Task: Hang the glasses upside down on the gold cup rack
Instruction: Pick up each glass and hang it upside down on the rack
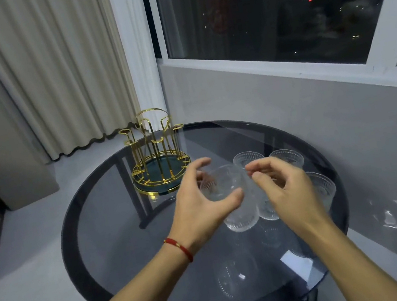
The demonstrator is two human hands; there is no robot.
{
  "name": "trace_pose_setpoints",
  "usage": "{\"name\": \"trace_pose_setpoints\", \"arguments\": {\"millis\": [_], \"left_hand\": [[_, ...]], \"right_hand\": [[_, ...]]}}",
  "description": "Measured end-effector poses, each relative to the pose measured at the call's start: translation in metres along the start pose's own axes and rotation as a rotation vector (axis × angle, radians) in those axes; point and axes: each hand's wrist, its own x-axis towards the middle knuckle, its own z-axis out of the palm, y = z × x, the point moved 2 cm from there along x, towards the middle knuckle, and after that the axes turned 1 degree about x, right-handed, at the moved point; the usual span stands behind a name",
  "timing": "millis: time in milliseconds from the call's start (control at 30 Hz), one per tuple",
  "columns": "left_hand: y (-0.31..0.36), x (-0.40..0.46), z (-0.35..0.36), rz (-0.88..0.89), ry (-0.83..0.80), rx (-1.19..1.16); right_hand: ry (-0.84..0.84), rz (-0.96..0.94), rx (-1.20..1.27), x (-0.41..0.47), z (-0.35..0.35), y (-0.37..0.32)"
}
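No readable text, label, brand, number or sign appeared anywhere in the view. The glasses (227, 185) carried only a moulded relief pattern, and the gold rack (157, 155) bore no marking. The red bracelet (180, 247) showed no lettering. Lights beyond the window (272, 4) formed no legible characters.

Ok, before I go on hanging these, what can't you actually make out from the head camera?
- Total glass count: both hands cover part of the cluster.
- Grip on the lifted glass: the left hand wraps it; motion blur hides whether the right hand touches it.
- Gold rack prong tips: thin, overlapping, too small to count.
- Table near edge: cut off by the forearms.
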Motion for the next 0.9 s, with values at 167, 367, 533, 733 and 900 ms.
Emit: {"name": "trace_pose_setpoints", "arguments": {"millis": [167,367,533,733,900], "left_hand": [[-0.012,0.032,-0.043,-0.066,0.135,-0.324],[-0.048,0.059,-0.057,-0.179,0.158,-0.513],[-0.109,0.067,-0.078,-0.062,0.031,0.162],[-0.178,0.059,-0.074,-0.078,-0.084,0.718],[-0.189,0.062,-0.065,-0.103,-0.112,0.824]], "right_hand": [[-0.200,0.245,0.187,0.022,0.052,-0.010],[-0.271,0.455,0.559,0.052,0.087,-0.012],[-0.057,0.327,0.116,0.099,0.079,-0.014],[0.141,0.085,0.016,0.184,0.091,-0.053],[0.118,0.023,0.073,0.260,0.163,-0.079]]}}
